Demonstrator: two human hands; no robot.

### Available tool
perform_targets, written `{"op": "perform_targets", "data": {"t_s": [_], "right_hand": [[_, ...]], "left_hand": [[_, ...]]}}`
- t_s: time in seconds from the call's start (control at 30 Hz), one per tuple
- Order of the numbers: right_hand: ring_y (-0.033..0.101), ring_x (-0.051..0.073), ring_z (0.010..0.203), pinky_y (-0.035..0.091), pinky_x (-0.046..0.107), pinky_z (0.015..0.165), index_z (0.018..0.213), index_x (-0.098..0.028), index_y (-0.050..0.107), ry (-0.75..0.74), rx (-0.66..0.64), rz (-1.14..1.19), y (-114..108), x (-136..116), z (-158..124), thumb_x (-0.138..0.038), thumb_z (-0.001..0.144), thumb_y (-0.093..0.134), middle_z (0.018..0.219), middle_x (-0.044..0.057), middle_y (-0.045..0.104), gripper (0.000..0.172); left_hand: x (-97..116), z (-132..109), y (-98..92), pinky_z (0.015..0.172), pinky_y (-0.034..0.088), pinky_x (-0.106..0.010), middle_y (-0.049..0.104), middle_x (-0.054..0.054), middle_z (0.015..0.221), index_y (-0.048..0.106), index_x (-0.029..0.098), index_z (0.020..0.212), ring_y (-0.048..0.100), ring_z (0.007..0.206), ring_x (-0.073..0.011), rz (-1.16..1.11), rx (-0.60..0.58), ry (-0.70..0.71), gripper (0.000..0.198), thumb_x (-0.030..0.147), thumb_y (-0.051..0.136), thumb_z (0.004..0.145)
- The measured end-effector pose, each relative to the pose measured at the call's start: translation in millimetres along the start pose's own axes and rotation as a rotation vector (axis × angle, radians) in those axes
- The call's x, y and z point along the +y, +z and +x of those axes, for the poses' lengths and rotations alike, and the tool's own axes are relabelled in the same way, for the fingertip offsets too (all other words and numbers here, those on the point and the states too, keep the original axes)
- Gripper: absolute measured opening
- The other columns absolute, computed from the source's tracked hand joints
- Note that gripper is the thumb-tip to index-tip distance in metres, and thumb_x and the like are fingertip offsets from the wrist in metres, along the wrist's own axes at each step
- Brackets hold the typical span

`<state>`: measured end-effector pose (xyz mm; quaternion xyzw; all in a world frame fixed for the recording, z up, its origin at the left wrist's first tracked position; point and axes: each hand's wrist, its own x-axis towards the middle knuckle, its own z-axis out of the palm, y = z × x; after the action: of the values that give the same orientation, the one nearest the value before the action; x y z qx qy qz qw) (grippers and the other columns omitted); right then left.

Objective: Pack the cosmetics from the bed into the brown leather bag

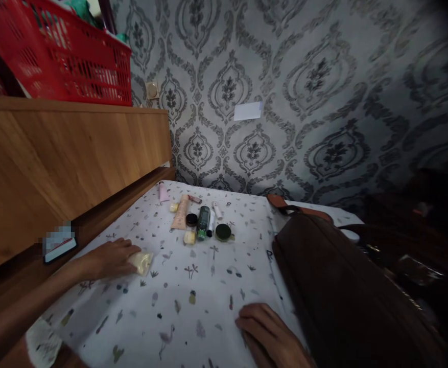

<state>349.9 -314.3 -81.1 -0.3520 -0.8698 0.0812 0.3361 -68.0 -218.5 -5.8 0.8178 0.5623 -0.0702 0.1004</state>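
Observation:
My left hand (118, 258) is at the left of the patterned white sheet (193, 312), its fingers closed on a small pale yellow packet (142, 263). My right hand (265, 332) rests on the sheet at the lower middle, fingers bent and together; nothing shows in it. Beyond both hands lies a group of cosmetics: a peach tube (181, 213), a dark green bottle (203, 223), a green-lidded jar (223, 232), a black-lidded jar (191, 220), a white tube with a black cap (211, 224) and small yellow jars (189, 237). A pink tube (163, 192) lies farther back.
A dark brown bag (334, 286) with a tan strap (308, 211) stands on the right. At the left are a wooden cabinet (66, 163), a red basket (81, 61) on top and a phone (60, 248) below. A patterned wall (227, 143) rises behind.

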Motion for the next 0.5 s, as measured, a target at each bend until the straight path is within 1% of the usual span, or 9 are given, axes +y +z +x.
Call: {"op": "perform_targets", "data": {"t_s": [0.03, 0.1, 0.17, 0.23, 0.3, 0.4, 0.43, 0.5], "right_hand": [[0.066, 0.017, 0.091, 0.060, 0.027, 0.077, 0.103, -0.020, 0.065, -0.002, 0.004, 0.004, 0.8, 0.5, -0.7, -0.007, 0.090, 0.049, 0.097, 0.007, 0.068, 0.024], [0.065, 0.018, 0.094, 0.060, 0.029, 0.080, 0.107, -0.020, 0.065, -0.006, 0.013, 0.005, 2.4, 0.9, -2.0, -0.007, 0.090, 0.049, 0.099, 0.007, 0.067, 0.026], [0.064, 0.018, 0.096, 0.060, 0.030, 0.081, 0.108, -0.020, 0.065, 0.011, 0.014, 0.004, 2.9, -0.6, -2.2, -0.007, 0.091, 0.049, 0.100, 0.007, 0.066, 0.027], [0.064, 0.018, 0.096, 0.060, 0.032, 0.081, 0.107, -0.020, 0.065, 0.039, -0.003, 0.012, 1.5, -4.2, -1.1, -0.006, 0.092, 0.048, 0.101, 0.007, 0.066, 0.027], [0.063, 0.019, 0.096, 0.060, 0.034, 0.082, 0.107, -0.020, 0.065, 0.063, -0.027, 0.021, -1.2, -9.0, 0.7, -0.007, 0.093, 0.046, 0.101, 0.008, 0.066, 0.026], [0.062, 0.020, 0.097, 0.059, 0.037, 0.083, 0.104, -0.019, 0.065, 0.085, -0.059, 0.030, -4.9, -14.7, 2.8, -0.007, 0.094, 0.045, 0.101, 0.008, 0.065, 0.025], [0.062, 0.020, 0.097, 0.059, 0.037, 0.084, 0.104, -0.019, 0.065, 0.091, -0.066, 0.031, -5.6, -15.8, 3.0, -0.007, 0.094, 0.045, 0.101, 0.008, 0.065, 0.025], [0.060, 0.020, 0.098, 0.057, 0.039, 0.086, 0.104, -0.018, 0.064, 0.107, -0.087, 0.029, -6.2, -17.1, 2.9, -0.007, 0.095, 0.045, 0.102, 0.008, 0.065, 0.024]], "left_hand": [[5.4, -4.4, 1.1, 0.087, 0.046, -0.036, 0.064, -0.010, 0.114, 0.062, 0.022, 0.121, 0.059, 0.107, -0.0297, 0.021, -0.019, -0.001, 0.047, 0.055, 0.050, 0.089], [21.4, -9.3, 6.6, 0.082, 0.047, -0.035, 0.061, -0.011, 0.113, 0.059, 0.021, 0.120, 0.060, 0.101, -0.0279, 0.016, -0.017, 0.001, 0.048, 0.056, 0.046, 0.091], [42.0, -9.9, 13.7, 0.079, 0.047, -0.035, 0.060, -0.010, 0.111, 0.057, 0.021, 0.119, 0.060, 0.096, -0.0262, -0.012, 0.022, 0.002, 0.049, 0.060, 0.041, 0.093], [63.0, -8.4, 20.0, 0.079, 0.047, -0.035, 0.058, -0.010, 0.112, 0.056, 0.020, 0.119, 0.059, 0.096, -0.0259, -0.037, 0.088, 0.014, 0.049, 0.060, 0.040, 0.094], [80.2, -7.4, 24.1, 0.081, 0.047, -0.034, 0.056, -0.009, 0.115, 0.054, 0.022, 0.124, 0.057, 0.100, -0.0252, -0.098, 0.127, 0.084, 0.047, 0.057, 0.041, 0.095], [94.4, -9.0, 26.1, 0.087, 0.046, -0.030, 0.054, -0.007, 0.120, 0.051, 0.027, 0.130, 0.056, 0.105, -0.0215, -0.232, 0.120, 0.251, 0.042, 0.052, 0.040, 0.098], [96.7, -10.1, 26.2, 0.087, 0.046, -0.029, 0.054, -0.006, 0.120, 0.052, 0.027, 0.128, 0.056, 0.105, -0.0207, -0.255, 0.116, 0.280, 0.040, 0.050, 0.039, 0.099], [100.3, -12.5, 27.2, 0.086, 0.046, -0.029, 0.055, -0.006, 0.115, 0.055, 0.024, 0.119, 0.055, 0.103, -0.0206, -0.256, 0.117, 0.294, 0.034, 0.047, 0.040, 0.099]]}}
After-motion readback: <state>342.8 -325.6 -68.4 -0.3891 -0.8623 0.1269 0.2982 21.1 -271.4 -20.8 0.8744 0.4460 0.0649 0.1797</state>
